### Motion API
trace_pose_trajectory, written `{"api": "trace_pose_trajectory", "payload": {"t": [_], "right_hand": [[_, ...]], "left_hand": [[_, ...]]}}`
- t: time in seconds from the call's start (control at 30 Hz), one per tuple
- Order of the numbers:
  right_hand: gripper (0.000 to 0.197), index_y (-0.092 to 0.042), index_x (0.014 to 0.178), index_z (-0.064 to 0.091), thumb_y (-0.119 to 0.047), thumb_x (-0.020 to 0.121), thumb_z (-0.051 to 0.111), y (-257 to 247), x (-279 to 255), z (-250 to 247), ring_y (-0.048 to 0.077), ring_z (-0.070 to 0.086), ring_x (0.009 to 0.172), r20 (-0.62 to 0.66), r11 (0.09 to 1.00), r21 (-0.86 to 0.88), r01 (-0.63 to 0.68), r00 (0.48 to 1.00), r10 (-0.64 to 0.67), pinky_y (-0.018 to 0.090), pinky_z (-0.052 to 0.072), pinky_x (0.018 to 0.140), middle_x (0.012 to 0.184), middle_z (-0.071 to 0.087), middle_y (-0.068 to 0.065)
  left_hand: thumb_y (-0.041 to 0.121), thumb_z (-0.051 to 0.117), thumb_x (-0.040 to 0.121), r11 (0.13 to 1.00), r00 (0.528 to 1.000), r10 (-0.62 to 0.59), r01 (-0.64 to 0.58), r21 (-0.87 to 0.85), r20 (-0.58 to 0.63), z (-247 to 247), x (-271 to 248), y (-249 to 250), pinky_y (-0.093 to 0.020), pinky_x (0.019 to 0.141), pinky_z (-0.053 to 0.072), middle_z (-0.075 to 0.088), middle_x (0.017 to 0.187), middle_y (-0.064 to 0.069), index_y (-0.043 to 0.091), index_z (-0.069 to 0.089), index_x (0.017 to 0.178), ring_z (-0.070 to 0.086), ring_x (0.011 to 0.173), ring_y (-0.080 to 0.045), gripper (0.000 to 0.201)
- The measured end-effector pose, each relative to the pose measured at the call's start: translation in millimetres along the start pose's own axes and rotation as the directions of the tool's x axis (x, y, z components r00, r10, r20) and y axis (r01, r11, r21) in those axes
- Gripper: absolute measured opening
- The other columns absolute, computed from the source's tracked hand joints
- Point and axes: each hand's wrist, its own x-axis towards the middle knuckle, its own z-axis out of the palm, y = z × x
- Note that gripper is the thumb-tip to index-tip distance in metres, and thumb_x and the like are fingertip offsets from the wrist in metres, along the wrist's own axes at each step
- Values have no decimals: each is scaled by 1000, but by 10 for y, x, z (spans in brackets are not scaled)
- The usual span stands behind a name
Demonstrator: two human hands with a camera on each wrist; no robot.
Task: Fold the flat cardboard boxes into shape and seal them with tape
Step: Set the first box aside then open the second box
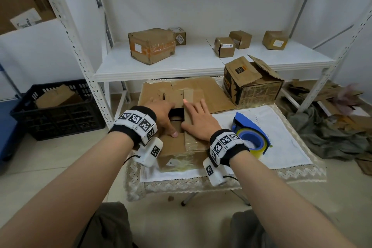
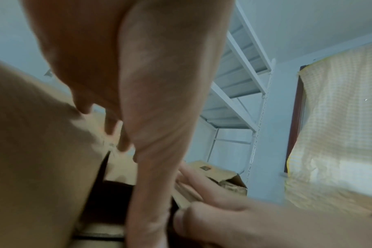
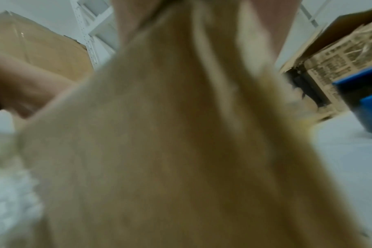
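Storage room with white metal shelving (image 1: pixel 201 62) holding a few taped-up boxes, and a low worktop (image 1: pixel 281 147) covered in a white lace-edged cloth. The cardboard box (image 1: pixel 181 151) being worked on sits on the near left part of that cloth, right under both hands, with more flat cardboard (image 1: pixel 213 90) lying behind it.

The right hand (image 1: pixel 198 122) lies flat with straight fingers on the right top flap (image 1: pixel 188 117) and presses it down — no curl, nothing pinched. The left hand (image 1: pixel 163 116) is on the left side of the opening, fingers spread over the far edge and the thumb hooked down by the near lip; how firm that grip is I can't tell, since the left wrist view is mostly blurred palm. A dark gap is still open between the two hands, so the top isn't closed yet.

What matters next — the blue tape dispenser (image 1: pixel 250 135) sits just beside the box on its right, touching nothing I can see, and much nearer the right hand. The seam between the flaps runs away from the person, so I'd guess the tape gets pulled along that line.
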Motion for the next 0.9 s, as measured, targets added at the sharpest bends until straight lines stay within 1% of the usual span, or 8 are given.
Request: {"api": "trace_pose_trajectory", "payload": {"t": [0.1, 0.17, 0.3, 0.4, 0.47, 0.6, 0.73, 0.9], "right_hand": [[90, -27, 162, -10, -45, 98, 51, 24, -43, -3, 26, -18, 156, 4, 999, 40, -9, 1000, 9, 55, 21, 121, 171, -1, -9], [91, -28, 162, -11, -43, 98, 52, 9, -45, -16, 24, -19, 155, 10, 998, 62, -13, 1000, 13, 54, 22, 120, 171, -4, -11], [95, -31, 161, -13, -41, 97, 56, 7, -17, 27, 21, -19, 155, -1, 992, 126, -20, 1000, 20, 56, 20, 122, 171, 0, -10], [97, -32, 161, -13, -39, 96, 60, 37, 4, 41, 18, -17, 156, -26, 983, 182, -27, 999, 32, 55, 22, 122, 171, 6, -8], [100, -33, 161, -13, -38, 95, 63, 63, 25, 50, 17, -15, 156, -33, 972, 235, -25, 999, 33, 54, 21, 123, 171, 8, -6], [96, -30, 162, -9, -39, 98, 62, 124, 76, 57, 19, -13, 157, -33, 956, 292, -4, 999, 14, 51, 14, 125, 171, 4, -7], [70, -36, 162, -7, -31, 109, 38, 147, 88, 45, 16, -13, 157, -28, 946, 322, -34, 999, 46, 59, 13, 123, 172, -3, -3], [71, -41, 160, -7, -24, 107, 37, 206, 140, 91, 17, -12, 157, -28, 942, 335, -24, 999, 36, 63, 15, 121, 172, -2, -2]], "left_hand": [[52, 86, 69, 996, 996, -24, 31, 79, -86, -42, -85, -79, -58, 122, -4, -2, 170, -4, 28, 19, 160, -8, 155, -33, 116], [37, 88, 72, 994, 988, -103, 108, 33, -113, -101, -151, -156, -64, 121, 4, -16, 168, -6, 28, 13, 160, -12, 154, -38, 116], [12, 85, 77, 957, 969, -222, 195, -216, -105, -240, -287, -213, -51, 111, 41, 5, 166, -18, 20, -8, 161, 34, 144, -43, 125], [2, 68, 88, 917, 965, -181, 97, -387, -188, -318, -352, -158, -33, 81, 53, 38, 155, -18, 19, -8, 161, 56, 115, -28, 107], [1, 60, 94, 859, 976, -136, 32, -511, -167, -359, -393, -72, -25, 69, 57, 37, 159, -9, 18, 2, 162, 58, 110, -21, 91], [11, 63, 97, 805, 1000, -23, 7, -594, -19, -277, -409, 124, -45, 90, 59, 39, 158, -5, 17, 28, 157, 55, 128, -29, 70], [39, 73, 90, 885, 998, -20, -6, -465, -51, -90, -265, 188, -39, 98, 53, 42, 156, -2, 21, 35, 156, 51, 131, -26, 78], [68, 71, 78, 982, 993, -18, -5, -187, -118, 83, -71, 145, -44, 110, 41, 47, 151, 1, 31, 48, 148, 47, 135, -25, 82]]}}
